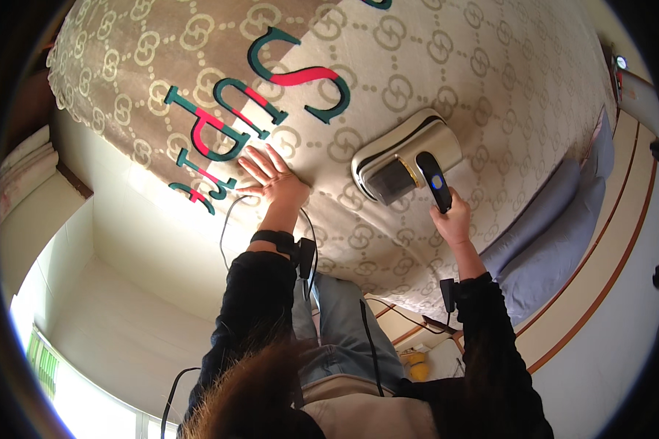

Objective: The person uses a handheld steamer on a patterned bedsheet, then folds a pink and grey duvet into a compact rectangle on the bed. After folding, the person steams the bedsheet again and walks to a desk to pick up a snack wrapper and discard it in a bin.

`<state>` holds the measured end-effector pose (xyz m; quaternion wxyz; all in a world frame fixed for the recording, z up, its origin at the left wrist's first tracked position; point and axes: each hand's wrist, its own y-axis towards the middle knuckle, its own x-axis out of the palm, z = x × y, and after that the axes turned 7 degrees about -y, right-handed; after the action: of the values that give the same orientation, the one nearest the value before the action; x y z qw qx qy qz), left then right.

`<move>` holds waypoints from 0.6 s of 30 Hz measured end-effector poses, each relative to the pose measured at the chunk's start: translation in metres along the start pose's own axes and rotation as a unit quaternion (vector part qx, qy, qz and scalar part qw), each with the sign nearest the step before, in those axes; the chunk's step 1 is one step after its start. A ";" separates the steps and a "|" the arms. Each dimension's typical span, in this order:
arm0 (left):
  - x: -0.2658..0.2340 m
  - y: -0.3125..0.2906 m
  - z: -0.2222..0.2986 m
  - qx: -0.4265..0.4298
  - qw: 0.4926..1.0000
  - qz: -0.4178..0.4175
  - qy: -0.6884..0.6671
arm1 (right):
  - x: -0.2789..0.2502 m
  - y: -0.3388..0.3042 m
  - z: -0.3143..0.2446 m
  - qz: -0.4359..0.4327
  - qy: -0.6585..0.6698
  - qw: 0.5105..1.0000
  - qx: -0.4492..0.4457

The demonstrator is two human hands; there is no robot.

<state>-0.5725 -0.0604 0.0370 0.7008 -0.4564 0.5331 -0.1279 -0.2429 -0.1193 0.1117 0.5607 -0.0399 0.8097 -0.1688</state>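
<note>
My right hand (pixel 454 219) is wrapped round the black handle of a handheld mattress vacuum (pixel 405 150). Its body is pale gold with a dark see-through dust cup, and a blue light glows on the handle. The vacuum's base sits on a beige and brown patterned bedspread (pixel 483 102) with large green and red lettering. To the left, my left hand (pixel 280 183) lies flat on the same cloth, fingers spread, beside the lettering. Both wrists wear dark bands with small black boxes. Soft creases run through the cloth between the hands.
Grey-blue pillows (pixel 556 219) lie along the bed's right side, next to a cream panel with brown trim (pixel 600 314). Thin black cables (pixel 225 234) hang by my left arm. A yellow thing (pixel 417 367) shows low down near my legs. A bright window (pixel 88 399) is at lower left.
</note>
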 end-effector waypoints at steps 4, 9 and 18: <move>0.009 0.006 0.001 -0.016 0.999 0.009 0.036 | 0.018 0.062 -0.079 0.007 0.074 0.997 -0.025; 0.009 0.002 -0.002 -0.006 0.999 0.034 0.017 | 0.070 0.145 -0.191 0.042 0.055 0.994 -0.089; 0.037 -0.045 -0.092 0.141 0.978 0.154 -0.003 | 0.056 -0.014 -0.094 -0.030 0.075 0.996 -0.038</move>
<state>-0.6240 -0.1559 0.0473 0.7708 -0.2661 0.5717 -0.0908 -0.3522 -0.1254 0.0954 0.4909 -0.0726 0.8538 -0.1572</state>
